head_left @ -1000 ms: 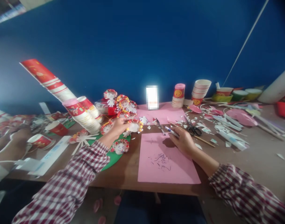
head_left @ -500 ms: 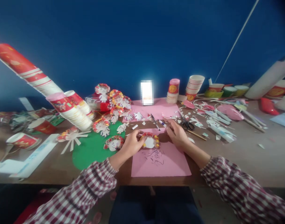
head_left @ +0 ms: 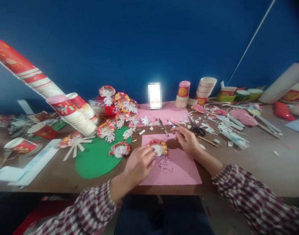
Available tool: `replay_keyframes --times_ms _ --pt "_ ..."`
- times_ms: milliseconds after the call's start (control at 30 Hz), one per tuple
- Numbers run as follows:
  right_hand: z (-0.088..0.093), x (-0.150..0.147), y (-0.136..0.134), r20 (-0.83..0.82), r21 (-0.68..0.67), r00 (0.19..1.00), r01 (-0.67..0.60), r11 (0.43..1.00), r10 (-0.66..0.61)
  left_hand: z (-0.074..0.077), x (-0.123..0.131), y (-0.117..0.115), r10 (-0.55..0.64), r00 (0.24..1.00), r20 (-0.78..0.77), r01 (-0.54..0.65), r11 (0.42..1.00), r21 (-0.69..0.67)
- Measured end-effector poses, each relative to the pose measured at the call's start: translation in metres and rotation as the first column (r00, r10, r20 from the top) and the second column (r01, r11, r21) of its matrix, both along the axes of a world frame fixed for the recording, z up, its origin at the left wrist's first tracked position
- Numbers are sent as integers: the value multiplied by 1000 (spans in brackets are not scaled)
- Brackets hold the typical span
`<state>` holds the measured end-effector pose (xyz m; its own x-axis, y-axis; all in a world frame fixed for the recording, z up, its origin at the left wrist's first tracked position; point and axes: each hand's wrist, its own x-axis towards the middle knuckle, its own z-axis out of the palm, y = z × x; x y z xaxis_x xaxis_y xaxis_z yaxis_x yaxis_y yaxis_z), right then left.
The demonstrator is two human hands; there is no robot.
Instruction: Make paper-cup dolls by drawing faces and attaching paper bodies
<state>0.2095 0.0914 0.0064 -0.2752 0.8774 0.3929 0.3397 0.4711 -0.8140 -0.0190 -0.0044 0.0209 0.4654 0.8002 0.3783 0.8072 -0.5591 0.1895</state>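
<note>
A round paper face with a red and yellow curled rim (head_left: 158,147) lies on the pink sheet (head_left: 175,168), which carries dark scribbles. My left hand (head_left: 139,164) hovers just below and left of it, fingers loosely curled, holding nothing I can see. My right hand (head_left: 187,139) rests at the sheet's upper right and pinches a pen (head_left: 171,124) whose tip points up-left. A second pen (head_left: 163,126) lies beside it.
A green paper circle (head_left: 97,159) carries more paper faces (head_left: 119,149). Stacks of red paper cups (head_left: 73,115) lean at left. Scissors (head_left: 197,130), sticks and paper scraps litter the right. More cup stacks (head_left: 206,89) stand by the blue wall.
My left hand fetched the paper face from the pile, laid it on the pink sheet and has now drawn back off it. My right hand has kept the pen.
</note>
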Motion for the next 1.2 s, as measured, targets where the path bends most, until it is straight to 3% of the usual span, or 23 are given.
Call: replay_keyframes --times_ms 67,200,300,400,467,567,667,867,1033,1200 --pt "-1 0 0 15 6 1000 -14 1000 14 -1 6 -8 -42 995 -88 43 999 10" --pt "-2 0 0 14 21 1000 -15 1000 15 -5 13 -12 -10 991 -134 14 999 29" --pt "1 2 -1 -61 -70 998 -32 997 28 -10 12 -9 -26 992 -126 31 999 35" --pt "10 3 -1 -193 -181 979 -106 978 70 -14 10 -6 -58 995 -84 62 997 41" --pt "18 1 -3 -242 -186 966 -139 973 92 -16 9 -5 -64 997 -47 66 997 51" --pt "31 -7 -10 -258 -137 963 -116 984 77 -15 8 -2 -93 995 -23 94 993 69" --pt "39 -20 -21 -333 -174 943 -69 982 7 -13 6 1 -153 988 -38 155 986 58" --pt "24 -38 -39 -467 -300 881 -77 951 -76 -14 3 3 -215 977 -10 215 974 69" --pt "24 -34 -47 -384 -385 917 -55 921 -106 -18 1 0 -122 991 49 116 988 105" --pt "20 -31 -52 -315 -403 946 -65 913 -71 -18 2 0 -147 988 55 141 985 102"
